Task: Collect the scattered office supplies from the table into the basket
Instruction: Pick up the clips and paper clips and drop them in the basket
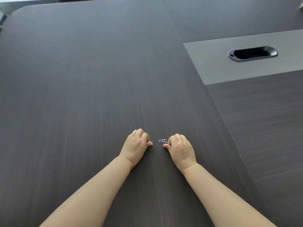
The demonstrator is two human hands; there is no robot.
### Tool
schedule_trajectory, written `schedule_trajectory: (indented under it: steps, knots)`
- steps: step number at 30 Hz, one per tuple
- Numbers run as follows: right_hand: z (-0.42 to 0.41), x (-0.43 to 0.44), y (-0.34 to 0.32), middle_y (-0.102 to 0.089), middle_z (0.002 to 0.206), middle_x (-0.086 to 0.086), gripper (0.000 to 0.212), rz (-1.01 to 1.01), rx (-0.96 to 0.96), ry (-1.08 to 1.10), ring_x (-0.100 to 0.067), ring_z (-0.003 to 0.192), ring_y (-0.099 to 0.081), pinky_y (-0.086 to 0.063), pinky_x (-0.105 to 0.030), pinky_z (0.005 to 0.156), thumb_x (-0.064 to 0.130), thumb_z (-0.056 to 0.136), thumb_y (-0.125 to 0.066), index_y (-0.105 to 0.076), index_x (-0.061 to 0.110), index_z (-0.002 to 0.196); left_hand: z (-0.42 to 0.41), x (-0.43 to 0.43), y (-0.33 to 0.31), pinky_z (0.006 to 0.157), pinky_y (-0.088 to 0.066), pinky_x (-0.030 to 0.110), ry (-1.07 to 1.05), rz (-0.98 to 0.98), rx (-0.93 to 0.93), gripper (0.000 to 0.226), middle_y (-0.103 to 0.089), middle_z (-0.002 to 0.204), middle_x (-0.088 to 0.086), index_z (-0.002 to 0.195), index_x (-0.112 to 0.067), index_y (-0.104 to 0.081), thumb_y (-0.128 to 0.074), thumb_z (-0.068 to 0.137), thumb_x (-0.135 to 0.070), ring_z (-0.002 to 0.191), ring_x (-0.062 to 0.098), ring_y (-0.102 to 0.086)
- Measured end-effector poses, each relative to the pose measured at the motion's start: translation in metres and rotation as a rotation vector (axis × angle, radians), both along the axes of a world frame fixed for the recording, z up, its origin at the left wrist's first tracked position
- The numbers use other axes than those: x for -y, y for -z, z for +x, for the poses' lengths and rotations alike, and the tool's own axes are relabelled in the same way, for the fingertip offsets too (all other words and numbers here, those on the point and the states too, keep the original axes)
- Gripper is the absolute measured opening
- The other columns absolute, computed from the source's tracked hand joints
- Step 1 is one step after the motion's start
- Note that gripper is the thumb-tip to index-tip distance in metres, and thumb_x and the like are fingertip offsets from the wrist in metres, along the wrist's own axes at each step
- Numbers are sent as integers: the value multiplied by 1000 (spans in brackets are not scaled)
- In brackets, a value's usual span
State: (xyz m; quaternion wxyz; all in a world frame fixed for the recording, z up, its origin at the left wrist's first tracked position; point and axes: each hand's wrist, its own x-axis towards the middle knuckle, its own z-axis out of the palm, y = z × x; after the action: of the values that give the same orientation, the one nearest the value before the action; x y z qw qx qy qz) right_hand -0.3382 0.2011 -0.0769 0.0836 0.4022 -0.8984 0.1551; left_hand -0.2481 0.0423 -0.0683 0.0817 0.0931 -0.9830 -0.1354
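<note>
A small silver paper clip (162, 140) lies flat on the dark wooden table (82, 79), between my two hands. My left hand (136, 145) rests on the table with its fingers curled and pinches a small metal clip (149, 142) at thumb and forefinger. My right hand (180, 147) is curled the same way, with its thumb and forefinger closed on another small clip (165, 143) just below the loose one. No basket is in view.
A grey inset panel (221, 66) with a black oval cable grommet (252, 53) sits at the right. A seam runs diagonally down the table to the right of my right arm. The table's far rounded corner is at the upper left.
</note>
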Motion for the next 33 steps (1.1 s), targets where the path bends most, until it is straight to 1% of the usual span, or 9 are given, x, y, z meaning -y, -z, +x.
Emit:
schedule_trajectory:
  steps: [9,12,14,19,21,23,25,29,33]
  knots:
    - [7,4,-4,-54,57,1,36,-13,69,25,-17,47,-51,-42,-23,41,20,54,-89,-54,14,61,5,0,-4,49,-48,24,3,47,19,26,-56,65,4,68,-10,-61,-86,61,-14,54,22,-54]
    - [8,6,-6,-53,56,1,39,39,67,30,-16,46,-50,-39,-24,37,21,51,-90,-53,14,60,2,-2,-10,77,-46,32,-58,71,135,14,-55,92,4,92,-9,-60,-61,88,-23,86,24,-53]
    - [10,6,-7,-52,57,0,40,68,50,29,-15,45,-50,-38,-23,36,22,50,-90,-53,13,60,3,-1,-11,83,-38,28,-63,74,198,20,-50,104,3,100,-11,-56,-49,95,-28,97,22,-46]
    - [14,1,-6,-53,59,-2,34,30,12,-18,-16,47,-51,-36,-18,36,15,54,-88,-55,10,63,10,-4,-13,75,-45,39,-44,122,130,11,-58,90,9,88,-6,-58,-58,90,-17,83,28,-51]
    - [14,-1,-3,-55,61,-2,30,-21,52,-33,-18,50,-54,-42,-19,39,9,58,-86,-59,8,71,14,-4,-14,67,-48,35,-36,124,101,9,-61,82,8,87,-6,-61,-65,84,-12,75,29,-55]
    - [13,-5,-2,-60,71,-6,24,-92,153,-9,-23,59,-59,-50,-26,47,4,69,-78,-62,5,87,19,-2,-12,56,-51,31,-14,132,63,13,-61,73,6,82,-8,-63,-74,74,-8,63,27,-57]
    - [14,-5,-10,-60,82,-8,14,-177,321,53,-25,68,-59,-48,-30,59,4,84,-61,-63,4,98,26,0,-10,50,-51,30,-13,128,12,7,-58,68,4,76,-10,-63,-69,74,-8,57,24,-55]
    - [11,0,-24,-48,84,3,19,-378,719,166,-14,70,-48,-35,-14,63,5,95,-43,-61,8,91,37,5,-9,54,-44,29,-115,126,-110,16,-55,71,2,75,-15,-56,-44,84,-19,66,17,-42]
    - [9,5,-28,-49,77,5,22,-410,812,209,-11,70,-47,-36,-11,62,0,95,-38,-54,13,86,42,9,-16,58,-39,25,-242,181,-172,9,-58,76,2,81,-19,-46,-38,85,-19,70,14,-41]
